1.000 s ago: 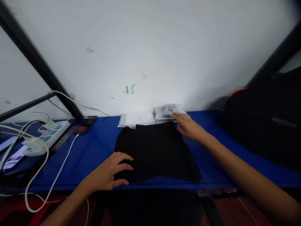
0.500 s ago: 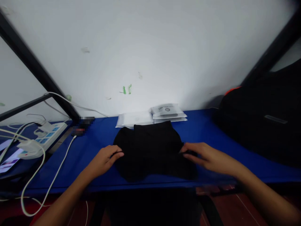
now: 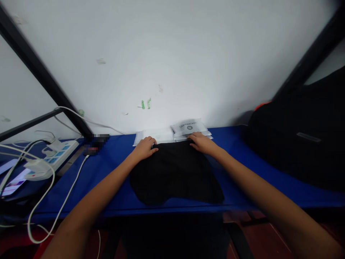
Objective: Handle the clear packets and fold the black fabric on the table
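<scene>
Far to the left, at about nine o'clock, a white power strip (image 3: 52, 157) sits with white cables (image 3: 45, 201) looping down off the blue table (image 3: 107, 180). A phone (image 3: 12, 183) lies near it.

The left hand (image 3: 145, 148) rests on the far left corner of the black cloth (image 3: 175, 174), fingers pressed together and curled down onto the edge. I cannot tell if it is pinching the cloth or just pushing on it.

The black cloth lies flat in the middle of the table, right in front of the person. It looks soft, light and floppy, so it will bend and slide easily. The far corners seem like good spots to grab.

The right hand (image 3: 201, 142) sits on the far right corner, fingers together, at about one o'clock. Just behind it lie white packets (image 3: 188, 127). A black bag (image 3: 302, 140) stands at three o'clock.
</scene>
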Available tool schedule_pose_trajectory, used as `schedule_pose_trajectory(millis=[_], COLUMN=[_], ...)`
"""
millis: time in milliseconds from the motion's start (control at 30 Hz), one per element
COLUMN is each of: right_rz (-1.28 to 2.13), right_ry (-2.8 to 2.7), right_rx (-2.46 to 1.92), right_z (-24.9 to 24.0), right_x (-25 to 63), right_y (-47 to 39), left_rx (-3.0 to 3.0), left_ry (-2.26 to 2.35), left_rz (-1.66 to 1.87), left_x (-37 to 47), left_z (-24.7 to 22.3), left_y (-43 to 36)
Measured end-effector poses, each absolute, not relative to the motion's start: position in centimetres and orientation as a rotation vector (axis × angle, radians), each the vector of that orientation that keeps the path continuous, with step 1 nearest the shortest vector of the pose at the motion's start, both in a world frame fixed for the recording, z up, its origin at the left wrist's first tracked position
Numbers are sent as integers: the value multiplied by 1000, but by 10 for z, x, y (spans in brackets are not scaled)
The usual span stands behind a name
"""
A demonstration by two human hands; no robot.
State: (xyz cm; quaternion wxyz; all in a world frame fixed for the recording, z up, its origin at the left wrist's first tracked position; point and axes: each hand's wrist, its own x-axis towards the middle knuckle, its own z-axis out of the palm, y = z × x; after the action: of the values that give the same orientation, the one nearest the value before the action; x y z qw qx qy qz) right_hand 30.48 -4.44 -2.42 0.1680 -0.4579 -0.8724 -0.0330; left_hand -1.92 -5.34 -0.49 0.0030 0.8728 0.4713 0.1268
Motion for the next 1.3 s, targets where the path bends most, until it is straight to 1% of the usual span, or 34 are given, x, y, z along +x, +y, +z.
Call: schedule_pose_trajectory(millis=[133,233,300,367,433,500,567,633,700,767,800,867,933,1000,1100,1167,1233,1300], right_rz=[-103,-44,105,261,342,345,318,290,270,256,250,244,251,266,288,294,280,249], right_ry=[-2453,-2405,-2422,-2492,-2552,-2564,-2541,-2505,-2477,-2463,-2461,-2456,-2449,-2437,-2428,-2431,-2434,-2436], right_rx=[-1230,-1076,-935,-881,-898,-922,-919,-900,-886,-876,-872,-863,-867,-880,-886,-884,-893,-897], right_z=[-13,-1,3,3,1,-2,-5,-7,-9,-12,-14,-18,-21,-23,-24,-24,-25,-27], right_x=[309,319,325,329,329,326,321,317,316,317,318,320,322,322,321,321,322,324], right_y=[-60,-90,-116,-139,-154,-161,-161,-159,-157,-157,-157,-158,-159,-159,-158,-158,-158,-157], left_rx=[2756,2754,2719,2651,2590,2522,2458,2445,2485,2513,2510,2475,2423,2389,2410,2440,2455,2483], left_ry=[1412,1146,938,906,1103,1435,1654,1699,1596,1372,1229,974,859,950,1306,1489,1546,1507], left_rz=[572,735,653,594,704,814,725,670,783,906,902,763,593,545,626,603,534,521], left_x=[-22,-27,-34,-42,-53,-63,-71,-75,-77,-78,-79,-81,-84,-88,-96,-100,-102,-101], left_z=[8,19,21,18,10,0,-7,-9,-3,8,13,22,24,18,2,-7,-11,-8], left_y=[-76,-112,-134,-143,-137,-120,-103,-94,-97,-110,-119,-136,-149,-156,-156,-153,-152,-154])
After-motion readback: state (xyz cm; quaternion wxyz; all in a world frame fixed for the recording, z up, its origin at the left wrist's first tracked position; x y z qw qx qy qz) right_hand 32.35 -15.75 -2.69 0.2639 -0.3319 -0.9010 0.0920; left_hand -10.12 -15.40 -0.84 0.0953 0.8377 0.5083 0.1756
